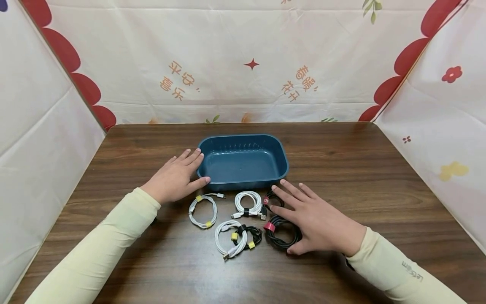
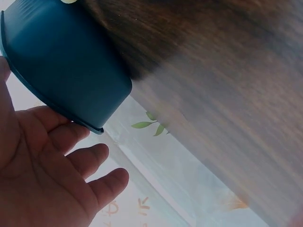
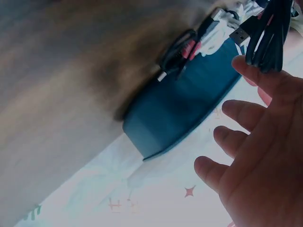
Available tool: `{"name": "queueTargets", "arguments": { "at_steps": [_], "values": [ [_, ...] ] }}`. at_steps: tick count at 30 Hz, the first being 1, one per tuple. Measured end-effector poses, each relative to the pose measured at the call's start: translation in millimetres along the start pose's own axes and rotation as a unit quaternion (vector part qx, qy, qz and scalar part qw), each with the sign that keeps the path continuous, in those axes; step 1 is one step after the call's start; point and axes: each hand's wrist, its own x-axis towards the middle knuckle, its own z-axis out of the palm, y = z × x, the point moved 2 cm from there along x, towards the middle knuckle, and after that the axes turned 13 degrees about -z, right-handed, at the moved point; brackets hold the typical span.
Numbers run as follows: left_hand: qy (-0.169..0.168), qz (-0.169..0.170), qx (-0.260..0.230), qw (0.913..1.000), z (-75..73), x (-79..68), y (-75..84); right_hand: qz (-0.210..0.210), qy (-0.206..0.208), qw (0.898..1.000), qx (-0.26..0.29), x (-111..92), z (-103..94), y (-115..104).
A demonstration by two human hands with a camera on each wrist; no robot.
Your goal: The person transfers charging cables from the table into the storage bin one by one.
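My left hand point(image 1: 176, 177), fingers extended, is at the left end of a dark blue plastic bin point(image 1: 243, 162); in the left wrist view its fingers meet the bin's rim point(image 2: 35, 92). Over the right-hand cables hovers my right hand point(image 1: 319, 219), fingers spread. Closest to it lies a thick black coiled cable point(image 1: 279, 244) with a red strap; whether they touch I cannot tell. A smaller black cable point(image 1: 266, 200) with a red tie is partly hidden behind the fingers. The right wrist view shows the black coil point(image 3: 265, 42) beside the index finger.
Left of these lie a white coil point(image 1: 238, 204) with a black strap, another white coil point(image 1: 217, 240) overlapping a black cable point(image 1: 258, 236) with yellow ties, and a thin white cable point(image 1: 215, 209) with yellow ties. Printed curtains point(image 1: 243, 93) enclose the brown wooden table point(image 1: 360, 169).
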Motion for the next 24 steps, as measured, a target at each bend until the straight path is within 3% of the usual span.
{"name": "queueTargets", "arguments": {
  "at_steps": [9,18,24],
  "values": [
    [-0.002,-0.006,0.004,1.0000,0.2,-1.1,0.2,-0.008,0.031,0.999,-0.027,5.3,-23.1,8.5],
    [0.010,-0.001,0.020,0.9998,-0.8,-0.2,2.0,-0.012,0.029,0.998,-0.045,13.7,-47.9,26.1],
    [0.024,0.006,0.027,0.9993,-2.4,-0.5,3.6,-0.038,0.052,0.998,-0.023,23.7,-53.9,37.6]
  ]
}}
